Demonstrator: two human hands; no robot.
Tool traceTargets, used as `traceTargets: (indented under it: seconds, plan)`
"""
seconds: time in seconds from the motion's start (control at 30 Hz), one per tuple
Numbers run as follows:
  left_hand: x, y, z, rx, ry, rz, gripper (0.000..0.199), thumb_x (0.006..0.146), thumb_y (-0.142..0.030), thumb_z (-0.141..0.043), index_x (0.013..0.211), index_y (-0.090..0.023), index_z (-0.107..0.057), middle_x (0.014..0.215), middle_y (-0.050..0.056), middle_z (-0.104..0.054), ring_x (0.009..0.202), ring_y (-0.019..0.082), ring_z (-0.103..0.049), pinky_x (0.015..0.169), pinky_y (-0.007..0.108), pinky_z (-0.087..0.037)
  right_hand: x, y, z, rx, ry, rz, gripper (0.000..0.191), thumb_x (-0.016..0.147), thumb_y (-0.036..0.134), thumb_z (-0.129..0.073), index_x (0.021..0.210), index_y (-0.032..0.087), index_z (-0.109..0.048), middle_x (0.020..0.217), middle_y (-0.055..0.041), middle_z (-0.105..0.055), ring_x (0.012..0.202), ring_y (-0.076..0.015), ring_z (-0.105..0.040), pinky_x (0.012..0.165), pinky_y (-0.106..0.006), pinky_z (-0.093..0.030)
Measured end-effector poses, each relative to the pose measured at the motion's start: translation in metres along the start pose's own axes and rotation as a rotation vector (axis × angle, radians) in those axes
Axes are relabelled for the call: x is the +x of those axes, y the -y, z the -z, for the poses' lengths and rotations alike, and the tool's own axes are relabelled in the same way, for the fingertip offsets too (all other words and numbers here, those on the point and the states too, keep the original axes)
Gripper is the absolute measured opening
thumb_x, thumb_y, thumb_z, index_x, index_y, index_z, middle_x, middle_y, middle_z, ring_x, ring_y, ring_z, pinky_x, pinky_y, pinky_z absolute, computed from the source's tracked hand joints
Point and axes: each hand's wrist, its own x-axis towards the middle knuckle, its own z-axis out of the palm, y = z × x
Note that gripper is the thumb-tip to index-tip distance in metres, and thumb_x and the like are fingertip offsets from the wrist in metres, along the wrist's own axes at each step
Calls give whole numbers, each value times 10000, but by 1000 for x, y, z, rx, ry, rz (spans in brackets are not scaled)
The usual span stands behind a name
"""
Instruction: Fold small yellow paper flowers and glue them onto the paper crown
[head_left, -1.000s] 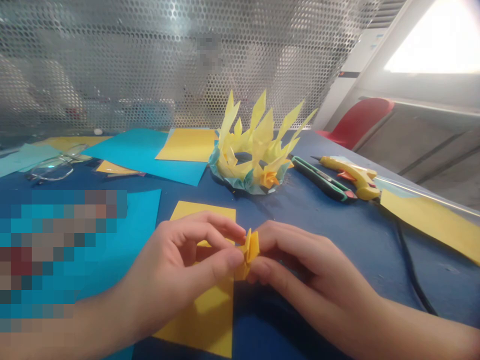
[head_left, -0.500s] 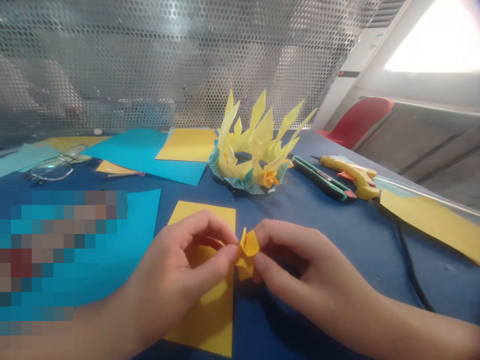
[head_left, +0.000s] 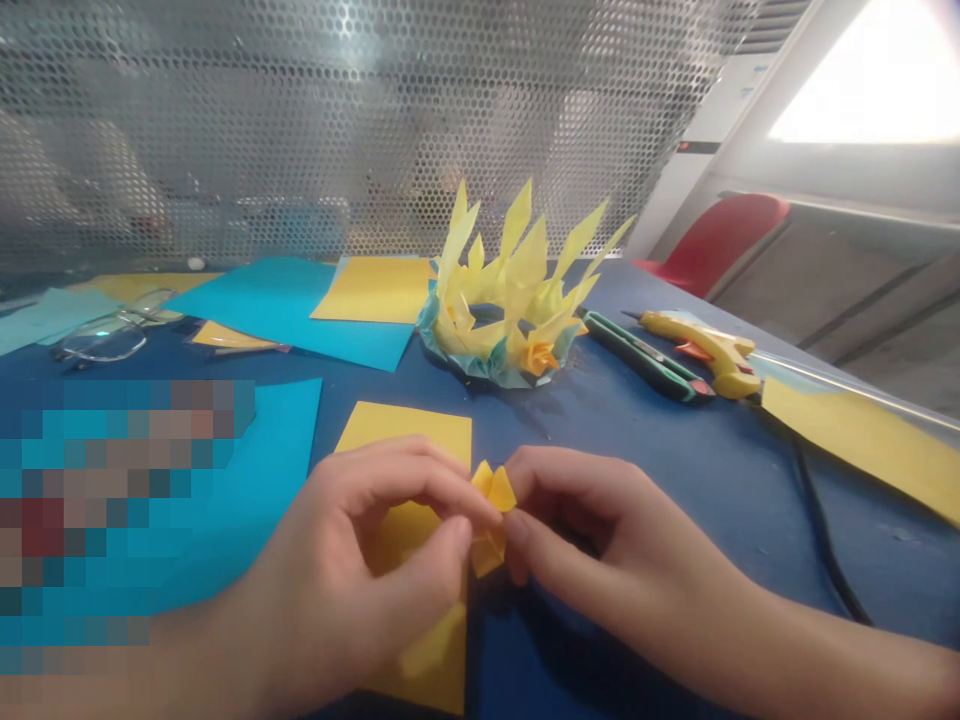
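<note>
The small yellow-orange folded paper piece [head_left: 499,490] is up front, btwn the fingertips of both hands, just above the blue counter [head_left: 712,480]. R hand [head_left: 649,550] grips it w/ thumb & forefinger at its side, prob. to steady it w/o crushing the points. L hand [head_left: 337,565] has a fingertip on the near face, thumb & forefinger parted; can't tell if its hidden fingers grip too. That light touch prob. lets the folds be shaped while R hand anchors. Holding it off the surface likely keeps the lower flaps from flattening.

A flat yellow paper rectangle [head_left: 409,430] lies partly under L hand, maybe kept close as stock. Beyond, the spiky pale-yellow paper crown w/ a light-blue base [head_left: 525,265] stands upright, its orange paper rose [head_left: 538,356] facing the worker, presumably for ref. The green-and-black utility knife [head_left: 645,358] & yellow glue gun [head_left: 731,355] sit to the right, prob. for easy R-side reach.
</note>
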Motion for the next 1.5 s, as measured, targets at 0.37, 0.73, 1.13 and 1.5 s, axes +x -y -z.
traceTargets:
  seconds: [0.37,0.73,1.13,1.5]
  plan:
    - [7,2,3,-260,28,161,219,712,-88,-794,678,-304,-801,699,-82,-771,707,70,-700,667,88,-535,-1,-3,4,77,1,92,176,899,270,-576,751,176,-583,675,-1,-620,614,-108,-557,562,-200,-463]
    - [6,-4,0,-393,29,182,277,711,-21,-763,571,-259,-751,656,-67,-755,668,83,-691,659,130,-549,1,-4,6,138,-46,72,162,841,334,-694,833,189,-622,772,-5,-651,685,-115,-587,626,-210,-513]
    - [9,-1,1,-344,35,181,243,650,-24,-799,523,-206,-699,719,-44,-641,672,71,-623,635,122,-524,-2,-4,3,98,-42,94,70,816,205,-651,756,182,-624,688,19,-639,588,-82,-532,555,-174,-470]
    - [10,0,1,-160,-56,211,183,607,-65,-774,537,-226,-723,682,-29,-645,669,106,-610,593,149,-498,-2,-2,2,6,-118,106,61,727,132,-629,692,181,-618,578,41,-581,484,-63,-459,439,-169,-383]
